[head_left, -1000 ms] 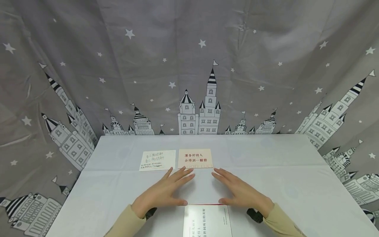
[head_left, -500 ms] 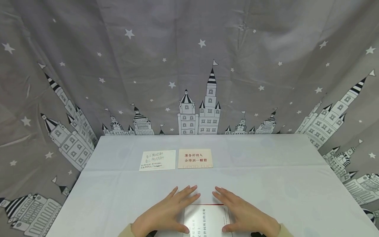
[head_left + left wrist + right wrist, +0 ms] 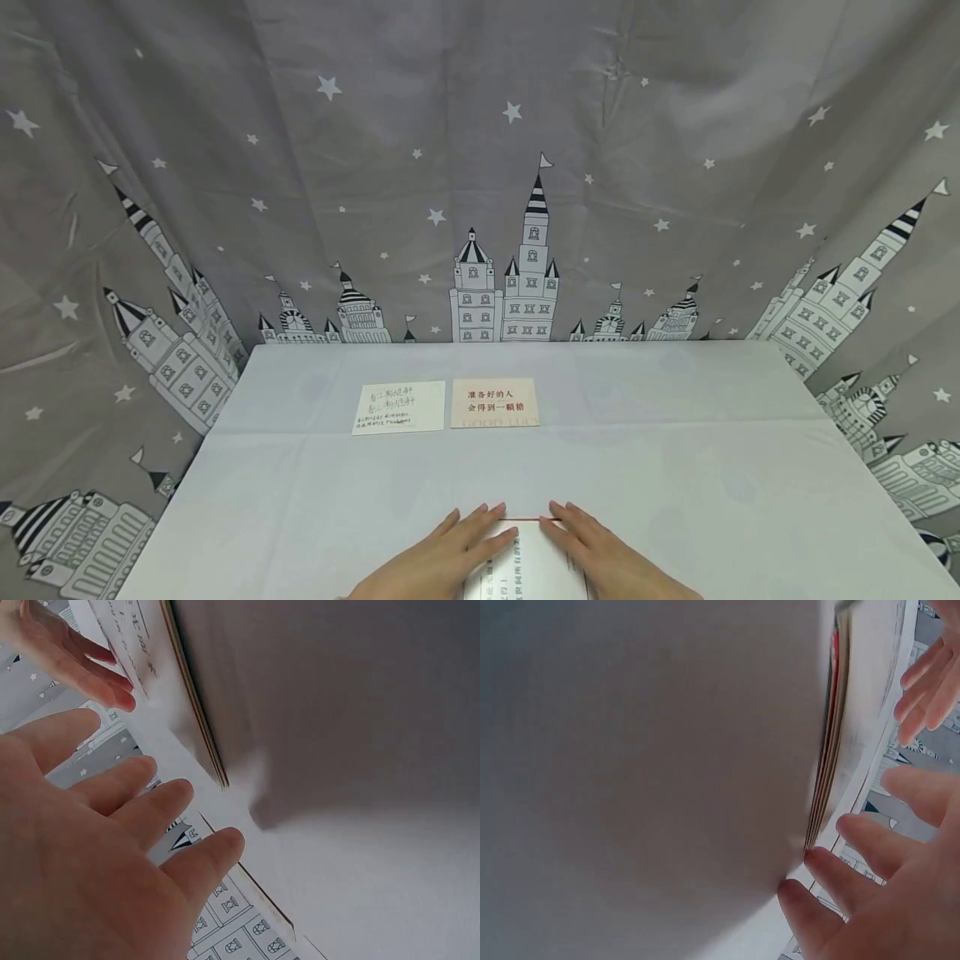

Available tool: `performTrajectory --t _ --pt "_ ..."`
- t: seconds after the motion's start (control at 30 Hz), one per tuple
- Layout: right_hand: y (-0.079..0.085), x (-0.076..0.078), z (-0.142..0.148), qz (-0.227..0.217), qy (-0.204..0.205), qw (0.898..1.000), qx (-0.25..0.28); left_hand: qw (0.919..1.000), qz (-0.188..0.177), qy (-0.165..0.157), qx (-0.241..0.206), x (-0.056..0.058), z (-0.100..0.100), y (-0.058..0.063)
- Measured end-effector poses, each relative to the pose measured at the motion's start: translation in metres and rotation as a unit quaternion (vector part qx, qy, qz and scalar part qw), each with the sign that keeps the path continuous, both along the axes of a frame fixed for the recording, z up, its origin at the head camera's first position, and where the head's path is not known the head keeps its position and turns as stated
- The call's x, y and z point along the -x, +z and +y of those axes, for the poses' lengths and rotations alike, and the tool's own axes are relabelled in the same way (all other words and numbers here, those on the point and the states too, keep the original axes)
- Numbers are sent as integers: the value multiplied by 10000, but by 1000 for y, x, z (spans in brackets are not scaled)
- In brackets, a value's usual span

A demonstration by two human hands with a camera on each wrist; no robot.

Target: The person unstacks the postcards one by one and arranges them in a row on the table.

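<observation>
A small stack of printed cards (image 3: 534, 571) lies at the front edge of the head view, white on top with grey lettering and a red line along its far edge. My left hand (image 3: 450, 557) is at its left side, fingers extended over the near corner area. On the opposite side, my right hand (image 3: 603, 557) reaches in with straight fingers. In the left wrist view, the layered edge of the stack (image 3: 196, 701) shows beyond the spread fingers. From the right wrist, fingertips appear close to the stack's edge (image 3: 828, 742); whether they touch it I cannot tell.
Farther back on the white table (image 3: 675, 483) lie two cards side by side: a white one with handwriting (image 3: 399, 408) and a cream one with red characters (image 3: 495, 403). A grey curtain (image 3: 480, 125) printed with castles and stars hangs behind the table.
Both hands have drawn back from near the two far cards toward me, ending at the sides of the stack. The cards and stack have not visibly moved.
</observation>
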State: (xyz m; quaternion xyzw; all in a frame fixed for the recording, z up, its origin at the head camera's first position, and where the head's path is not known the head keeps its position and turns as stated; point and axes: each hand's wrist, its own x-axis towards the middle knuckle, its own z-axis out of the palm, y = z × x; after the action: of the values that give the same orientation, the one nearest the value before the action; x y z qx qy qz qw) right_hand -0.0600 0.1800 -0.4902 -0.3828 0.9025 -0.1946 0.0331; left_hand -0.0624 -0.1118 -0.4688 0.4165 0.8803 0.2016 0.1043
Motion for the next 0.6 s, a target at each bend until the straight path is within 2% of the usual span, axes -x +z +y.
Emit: performTrajectory --t 0.1,0.33,0.47,0.6 --pt "-5 -1 0 188 47 9998 -13 9999 77 -73 18 -2 1 -3" --pt "-8 -5 -2 99 -128 9997 -199 9988 377 -266 153 -5 2 -8" --pt "-8 -5 -2 418 -87 9989 -180 9991 340 -232 126 -5 2 -12" --pt "-9 -5 -1 570 -70 9982 -174 9984 528 -163 145 -6 3 -14"
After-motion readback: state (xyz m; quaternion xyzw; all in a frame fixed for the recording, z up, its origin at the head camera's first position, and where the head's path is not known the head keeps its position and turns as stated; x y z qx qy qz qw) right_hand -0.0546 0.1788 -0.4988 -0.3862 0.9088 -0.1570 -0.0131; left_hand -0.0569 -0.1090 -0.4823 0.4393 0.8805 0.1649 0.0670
